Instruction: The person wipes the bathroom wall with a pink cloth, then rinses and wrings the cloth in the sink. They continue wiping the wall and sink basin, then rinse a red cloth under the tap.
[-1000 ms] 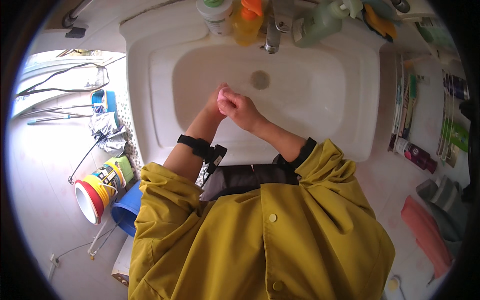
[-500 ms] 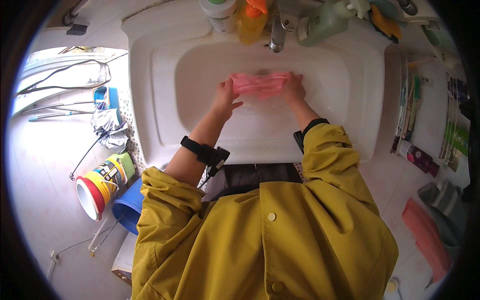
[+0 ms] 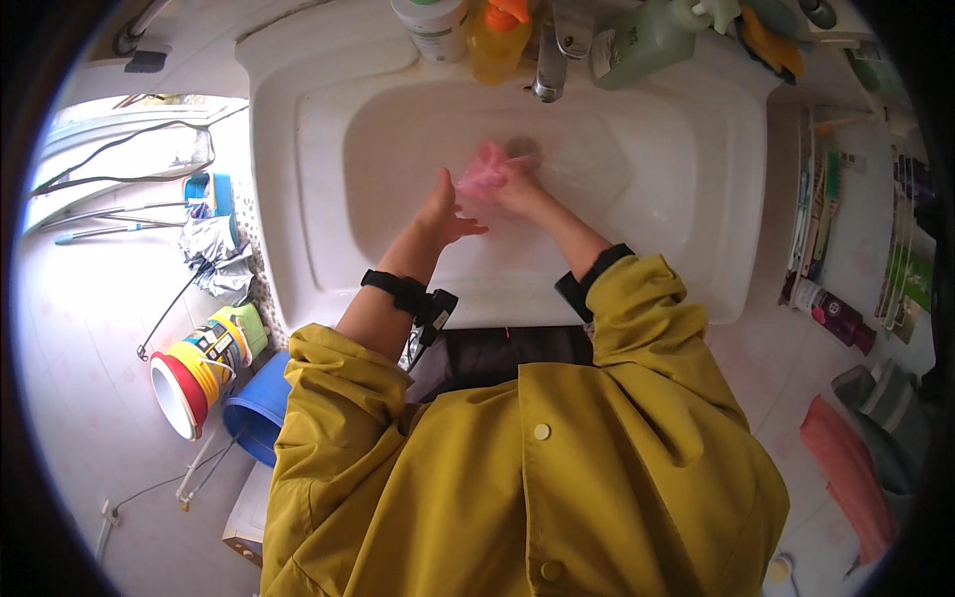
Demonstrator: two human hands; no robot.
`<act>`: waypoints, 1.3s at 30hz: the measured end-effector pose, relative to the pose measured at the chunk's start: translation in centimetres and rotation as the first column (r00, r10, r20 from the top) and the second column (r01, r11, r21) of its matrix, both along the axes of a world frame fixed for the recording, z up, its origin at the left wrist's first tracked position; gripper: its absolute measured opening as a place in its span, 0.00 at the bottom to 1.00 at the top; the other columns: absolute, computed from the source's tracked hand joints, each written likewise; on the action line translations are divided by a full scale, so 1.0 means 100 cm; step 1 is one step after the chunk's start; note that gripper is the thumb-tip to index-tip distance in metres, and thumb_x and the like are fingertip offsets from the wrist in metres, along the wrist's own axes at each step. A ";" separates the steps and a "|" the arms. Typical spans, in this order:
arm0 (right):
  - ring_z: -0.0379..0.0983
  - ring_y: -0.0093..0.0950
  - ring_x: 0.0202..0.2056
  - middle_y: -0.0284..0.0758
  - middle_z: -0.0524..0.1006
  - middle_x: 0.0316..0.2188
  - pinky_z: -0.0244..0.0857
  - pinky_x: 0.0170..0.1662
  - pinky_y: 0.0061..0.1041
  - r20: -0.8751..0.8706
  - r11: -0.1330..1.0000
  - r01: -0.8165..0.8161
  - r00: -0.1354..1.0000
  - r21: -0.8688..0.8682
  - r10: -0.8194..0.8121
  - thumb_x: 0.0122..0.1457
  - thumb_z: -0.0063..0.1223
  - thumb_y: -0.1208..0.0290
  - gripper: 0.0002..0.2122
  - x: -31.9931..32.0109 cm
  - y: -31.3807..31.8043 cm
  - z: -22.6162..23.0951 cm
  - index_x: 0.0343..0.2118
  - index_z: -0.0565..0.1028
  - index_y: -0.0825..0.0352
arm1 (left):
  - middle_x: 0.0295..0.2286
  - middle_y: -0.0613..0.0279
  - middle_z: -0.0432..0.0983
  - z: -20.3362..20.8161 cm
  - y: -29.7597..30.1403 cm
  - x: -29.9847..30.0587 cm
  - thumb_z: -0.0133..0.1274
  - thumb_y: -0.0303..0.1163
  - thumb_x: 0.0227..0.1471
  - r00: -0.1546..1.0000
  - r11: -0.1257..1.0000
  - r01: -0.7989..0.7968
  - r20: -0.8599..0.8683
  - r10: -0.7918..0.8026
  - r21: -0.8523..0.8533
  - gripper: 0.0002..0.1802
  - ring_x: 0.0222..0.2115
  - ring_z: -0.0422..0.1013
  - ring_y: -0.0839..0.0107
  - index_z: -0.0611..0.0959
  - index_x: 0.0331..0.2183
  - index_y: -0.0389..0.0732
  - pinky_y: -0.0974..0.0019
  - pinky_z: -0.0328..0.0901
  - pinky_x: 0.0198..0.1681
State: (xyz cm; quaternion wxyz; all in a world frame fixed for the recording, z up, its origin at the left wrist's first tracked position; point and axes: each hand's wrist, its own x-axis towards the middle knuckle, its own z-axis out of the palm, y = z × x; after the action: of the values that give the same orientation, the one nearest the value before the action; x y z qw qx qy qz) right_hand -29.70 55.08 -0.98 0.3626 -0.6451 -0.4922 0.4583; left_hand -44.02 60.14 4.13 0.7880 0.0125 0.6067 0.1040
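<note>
A wet pink cloth is bunched up in the white sink, below the chrome faucet. My right hand is closed around it, with the cloth bulging out past the fingers. Just left of the bundle, my left hand has its thumb and fingers spread apart and seems to hold nothing. Shallow water shows in the basin around the cloth. Both forearms reach in over the front rim, with a black strap on each.
Along the sink's back ledge stand a white tub, an orange-topped pump bottle and a green pump bottle. A blue bucket and a yellow-and-red bucket are at the left. A purple bottle lies on the right.
The cloth was stretched out between both hands and is now a bunch in my right hand, which moved left. My left hand has let go of its end and spread its fingers.
</note>
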 end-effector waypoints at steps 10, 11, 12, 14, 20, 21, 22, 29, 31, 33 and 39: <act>0.72 0.36 0.35 0.37 0.74 0.31 0.65 0.39 0.30 0.033 0.983 -0.010 0.999 0.184 0.004 0.54 0.47 0.65 0.08 -0.038 0.003 0.096 0.33 0.72 0.62 | 0.32 0.63 0.70 -0.036 0.006 -0.013 0.43 0.42 0.53 0.845 0.915 -0.123 0.524 -0.106 0.384 0.12 0.36 0.66 0.65 0.73 0.33 0.44 0.60 0.62 0.34; 0.71 0.39 0.35 0.38 0.74 0.31 0.66 0.39 0.33 0.131 0.982 0.015 0.991 0.190 -0.040 0.54 0.46 0.63 0.08 -0.036 0.005 0.091 0.33 0.71 0.61 | 0.30 0.65 0.71 -0.025 0.005 -0.006 0.44 0.40 0.53 0.843 0.888 -0.095 0.511 -0.170 0.451 0.10 0.34 0.67 0.68 0.73 0.31 0.45 0.63 0.63 0.31; 0.71 0.41 0.34 0.38 0.73 0.32 0.66 0.38 0.36 0.224 0.980 0.031 0.972 0.196 -0.075 0.53 0.46 0.61 0.09 -0.035 0.006 0.085 0.32 0.71 0.59 | 0.28 0.67 0.71 -0.009 0.002 0.001 0.44 0.39 0.53 0.841 0.855 -0.073 0.492 -0.224 0.514 0.09 0.32 0.68 0.70 0.74 0.29 0.45 0.66 0.64 0.28; 0.70 0.37 0.39 0.36 0.73 0.34 0.66 0.38 0.38 0.243 0.992 0.083 0.964 0.093 -0.103 0.53 0.46 0.61 0.09 -0.011 0.012 0.062 0.31 0.73 0.59 | 0.27 0.68 0.70 0.032 0.003 0.027 0.39 0.43 0.56 0.969 0.979 -0.115 0.238 0.073 0.166 0.15 0.31 0.67 0.71 0.75 0.31 0.44 0.66 0.64 0.27; 0.63 0.37 0.48 0.38 0.72 0.38 0.62 0.45 0.39 0.530 0.983 0.077 0.847 -0.167 0.024 0.52 0.46 0.64 0.10 0.052 0.006 0.000 0.34 0.76 0.59 | 0.46 0.57 0.64 -0.021 -0.006 0.022 0.37 0.53 0.54 0.926 0.949 -0.038 0.369 -0.085 0.312 0.29 0.45 0.64 0.61 0.65 0.48 0.41 0.58 0.64 0.44; 0.63 0.37 0.48 0.39 0.72 0.39 0.62 0.45 0.39 0.596 0.974 0.156 0.802 -0.166 -0.027 0.51 0.46 0.64 0.11 0.061 0.003 0.011 0.34 0.76 0.60 | 0.48 0.56 0.61 -0.015 -0.003 0.020 0.38 0.53 0.54 0.972 0.953 0.003 0.222 -0.073 0.302 0.30 0.47 0.62 0.59 0.63 0.50 0.40 0.55 0.62 0.46; 0.63 0.37 0.48 0.40 0.72 0.40 0.62 0.46 0.39 0.659 0.958 0.235 0.749 -0.163 -0.072 0.51 0.46 0.63 0.11 0.066 0.001 0.017 0.35 0.76 0.60 | 0.49 0.54 0.59 0.000 -0.002 0.018 0.38 0.53 0.54 0.996 0.958 0.041 0.070 -0.063 0.283 0.31 0.48 0.60 0.57 0.61 0.51 0.39 0.52 0.61 0.47; 0.69 0.43 0.38 0.47 0.72 0.29 0.65 0.41 0.35 0.524 0.989 -0.130 0.838 -0.071 0.148 0.50 0.49 0.70 0.07 0.055 -0.018 -0.071 0.30 0.72 0.66 | 0.54 0.50 0.50 0.011 -0.005 0.008 0.40 0.53 0.52 0.941 0.932 0.298 -0.225 -0.251 0.207 0.35 0.53 0.52 0.51 0.56 0.53 0.38 0.44 0.58 0.49; 0.70 0.43 0.35 0.46 0.73 0.31 0.65 0.39 0.35 0.654 0.991 0.084 0.756 -0.106 0.006 0.49 0.50 0.70 0.07 0.069 -0.012 -0.074 0.30 0.72 0.67 | 0.55 0.50 0.49 -0.001 -0.009 0.003 0.41 0.52 0.52 0.930 0.924 0.313 -0.271 -0.250 0.221 0.35 0.54 0.51 0.52 0.56 0.54 0.40 0.43 0.57 0.49; 0.72 0.39 0.33 0.43 0.75 0.32 0.66 0.38 0.32 0.743 0.882 0.463 0.620 -0.084 -0.254 0.50 0.50 0.71 0.10 0.073 -0.010 -0.070 0.35 0.72 0.68 | 0.56 0.52 0.48 -0.010 -0.013 -0.001 0.41 0.53 0.52 0.912 0.902 0.360 -0.296 -0.286 0.238 0.35 0.54 0.50 0.52 0.55 0.54 0.42 0.43 0.57 0.49; 0.72 0.30 0.34 0.38 0.76 0.33 0.66 0.37 0.33 -0.095 0.973 0.178 0.977 -0.145 -0.193 0.53 0.48 0.64 0.12 0.003 -0.001 -0.015 0.40 0.72 0.61 | 0.51 0.57 0.56 -0.012 -0.006 0.014 0.42 0.55 0.51 0.980 0.985 0.114 0.148 -0.133 0.131 0.33 0.51 0.54 0.56 0.59 0.54 0.49 0.44 0.54 0.50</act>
State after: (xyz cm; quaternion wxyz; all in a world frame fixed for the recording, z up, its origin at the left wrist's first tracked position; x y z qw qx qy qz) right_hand -29.37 54.94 -2.53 0.3854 -0.6857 -0.3768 0.4892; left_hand -42.66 59.52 2.95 0.8359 0.0900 0.5335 0.0922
